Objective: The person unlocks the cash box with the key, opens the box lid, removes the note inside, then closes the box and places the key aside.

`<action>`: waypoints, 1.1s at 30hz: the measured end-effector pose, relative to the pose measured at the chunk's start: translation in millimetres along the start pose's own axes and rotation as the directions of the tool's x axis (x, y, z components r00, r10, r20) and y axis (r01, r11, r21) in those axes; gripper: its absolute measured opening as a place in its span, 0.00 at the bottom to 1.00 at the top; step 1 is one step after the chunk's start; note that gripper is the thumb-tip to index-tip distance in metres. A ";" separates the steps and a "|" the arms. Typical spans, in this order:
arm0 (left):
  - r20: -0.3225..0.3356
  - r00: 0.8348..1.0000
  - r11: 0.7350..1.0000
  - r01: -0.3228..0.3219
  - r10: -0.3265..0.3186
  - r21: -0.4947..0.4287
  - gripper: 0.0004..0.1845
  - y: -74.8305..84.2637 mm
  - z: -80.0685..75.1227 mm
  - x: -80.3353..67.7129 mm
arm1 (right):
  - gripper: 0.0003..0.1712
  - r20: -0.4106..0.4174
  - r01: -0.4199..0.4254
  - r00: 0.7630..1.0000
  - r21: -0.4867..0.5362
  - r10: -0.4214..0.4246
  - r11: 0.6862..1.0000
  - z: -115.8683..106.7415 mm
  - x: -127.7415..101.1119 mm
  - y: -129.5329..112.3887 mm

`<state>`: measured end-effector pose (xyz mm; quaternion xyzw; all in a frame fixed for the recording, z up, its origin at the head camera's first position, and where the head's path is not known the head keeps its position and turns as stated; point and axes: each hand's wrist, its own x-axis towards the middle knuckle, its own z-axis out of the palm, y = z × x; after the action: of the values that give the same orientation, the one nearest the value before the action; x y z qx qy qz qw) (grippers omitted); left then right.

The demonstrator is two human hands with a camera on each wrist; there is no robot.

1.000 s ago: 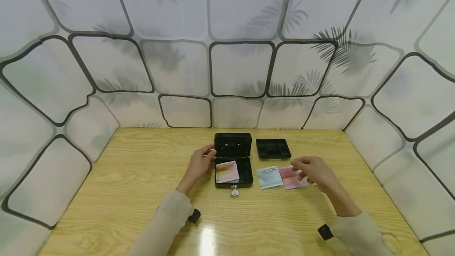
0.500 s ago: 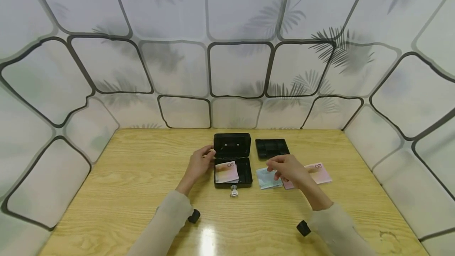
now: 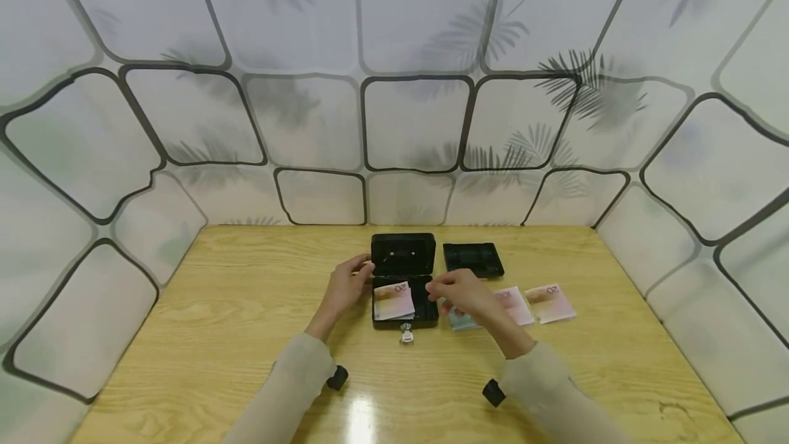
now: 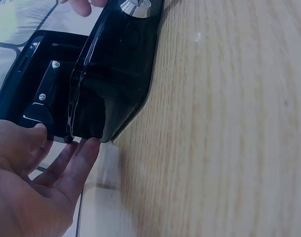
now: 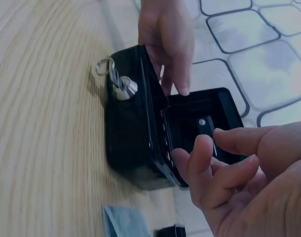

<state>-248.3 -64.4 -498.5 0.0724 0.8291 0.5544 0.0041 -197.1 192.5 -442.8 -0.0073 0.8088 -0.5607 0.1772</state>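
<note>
The right hand has moved left since half a second ago: it was over the notes to the right of the cash box, and now it hovers at the box's right edge, partly over the pale blue note. With it gone, a pink note shows in full to the right of the box, and a second pink note lies just beyond that, unmoved. The right wrist view shows the fingers loosely curled, the grip released and holding nothing. The left hand has stayed at the box's left side — its grip relaxed, straight fingers touching the back corner by the hinge.

The box sits open mid-worktop, its lid upright, with a folded note inside on the left and a key with a ring in the front lock. A black tray lies to the right of the lid, apart from it.

The right hand covers most of the blue note — only a corner shows. The box's right half is in shadow and hard to make out.
</note>
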 end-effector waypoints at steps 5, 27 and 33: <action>-0.001 1.000 1.000 -0.002 0.002 -0.010 0.19 0.7 -0.1 -1.0 | 0.18 0.002 0.021 1.000 -0.035 -0.021 0.999 10.1 4.3 -3.3; -0.002 1.000 1.000 -0.012 0.012 -0.027 0.18 -1.6 -0.6 0.1 | 0.14 -0.006 -0.034 0.999 -0.233 0.033 0.972 33.7 16.5 -6.1; -0.004 1.000 0.999 -0.012 0.012 -0.050 0.17 -3.0 1.1 -0.3 | 0.15 0.041 -0.058 0.997 -0.253 0.070 0.966 36.0 19.9 -8.3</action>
<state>-248.3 -64.6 -501.7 0.0760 0.8145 0.5752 0.0009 -206.7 152.6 -451.9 -0.0176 0.8685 -0.4472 0.2129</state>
